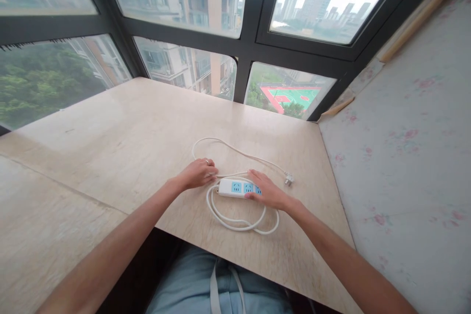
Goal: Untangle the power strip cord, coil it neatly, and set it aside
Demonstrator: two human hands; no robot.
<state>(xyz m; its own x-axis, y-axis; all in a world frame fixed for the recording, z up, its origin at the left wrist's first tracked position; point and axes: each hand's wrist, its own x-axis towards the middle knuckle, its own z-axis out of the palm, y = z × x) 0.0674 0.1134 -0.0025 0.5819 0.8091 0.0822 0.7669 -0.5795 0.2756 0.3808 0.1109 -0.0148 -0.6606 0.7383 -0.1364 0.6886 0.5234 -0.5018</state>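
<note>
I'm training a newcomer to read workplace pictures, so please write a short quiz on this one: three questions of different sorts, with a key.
1. True or false: the plug lies on the counter, clear of the power strip.
2. What is the right hand placed across?
A. The window frame
B. The power strip
C. The wallpaper
3. Fill in the blank: the fingers of the left hand hold part of the ____.

Key:
1. True.
2. B.
3. Cord.
</note>
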